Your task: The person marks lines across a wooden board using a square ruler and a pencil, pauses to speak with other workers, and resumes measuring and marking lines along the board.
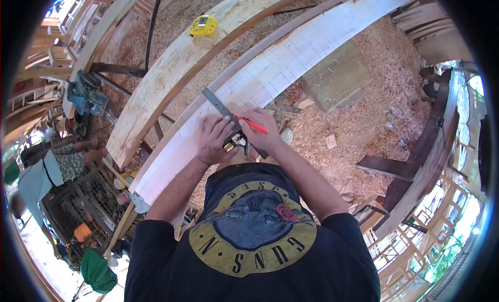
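A pale curved board [299, 55], marked with a row of pencil lines across its face, runs diagonally in front of me. A combination square [216, 101] lies across it, its metal blade reaching to the far edge and its head at the near edge. My left hand [214, 138] presses down on the square, fingers over the blade and head. A red pencil [255, 126] is gripped in my right hand [264, 134], close beside the blade. The pencil's tip is hard to make out under my fingers.
A yellow tape measure [203, 26] rests on a second curved timber [171, 73] behind. A teal power tool [86, 94] stands at the left. Wood shavings cover the ground [364, 140], with a plywood piece [337, 75] on it. Another person [49, 172] is at far left.
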Motion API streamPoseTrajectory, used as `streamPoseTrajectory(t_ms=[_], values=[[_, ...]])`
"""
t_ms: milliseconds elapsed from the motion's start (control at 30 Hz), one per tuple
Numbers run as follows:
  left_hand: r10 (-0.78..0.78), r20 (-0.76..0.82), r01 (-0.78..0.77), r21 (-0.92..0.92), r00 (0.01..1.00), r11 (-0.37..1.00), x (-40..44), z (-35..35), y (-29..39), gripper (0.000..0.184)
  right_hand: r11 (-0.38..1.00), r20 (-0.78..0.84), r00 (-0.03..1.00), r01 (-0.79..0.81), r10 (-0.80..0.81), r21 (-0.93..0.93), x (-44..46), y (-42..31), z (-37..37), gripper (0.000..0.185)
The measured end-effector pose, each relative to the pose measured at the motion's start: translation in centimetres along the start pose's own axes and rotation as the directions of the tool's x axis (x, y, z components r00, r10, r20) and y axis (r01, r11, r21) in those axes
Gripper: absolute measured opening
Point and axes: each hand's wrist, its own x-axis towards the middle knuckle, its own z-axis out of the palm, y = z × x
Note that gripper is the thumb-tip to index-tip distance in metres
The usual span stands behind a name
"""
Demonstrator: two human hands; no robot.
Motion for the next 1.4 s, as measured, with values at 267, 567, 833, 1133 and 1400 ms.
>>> streamPoseTrajectory(t_ms=[267, 567, 833, 1133, 1400], values=[[0.008, -0.016, -0.008, 0.018, 1.0, 1.0, 0.2, 0.0, 0.1, 0.078, 0.999, -0.051, 0.998, 0.027, -0.025, 0.041, -1.8, -0.5, -1.4, 0.016], [0.004, -0.018, -0.003, 0.028, 1.0, 1.0, 0.1, 0.0, 0.1, 0.077, 0.998, -0.029, 0.999, 0.018, -0.017, 0.056, 1.1, -1.3, -2.3, 0.016], [0.023, -0.029, -0.023, 0.019, 0.999, 1.0, 0.1, 0.1, -0.1, 0.078, 0.999, 0.017, 1.0, 0.018, -0.019, 0.043, 1.6, -0.1, -0.6, 0.022], [0.002, -0.023, -0.002, 0.012, 1.0, 1.0, 0.1, -0.1, 0.1, 0.078, 0.998, 0.038, 0.997, 0.063, -0.063, 0.005, 1.9, 0.2, -0.3, 0.018], [0.013, -0.036, -0.013, -0.005, 0.999, 1.0, 0.1, 0.0, -0.1, 0.077, 0.997, 0.121, 0.992, 0.051, -0.045, -0.049, -1.1, -1.1, -4.4, 0.016]])
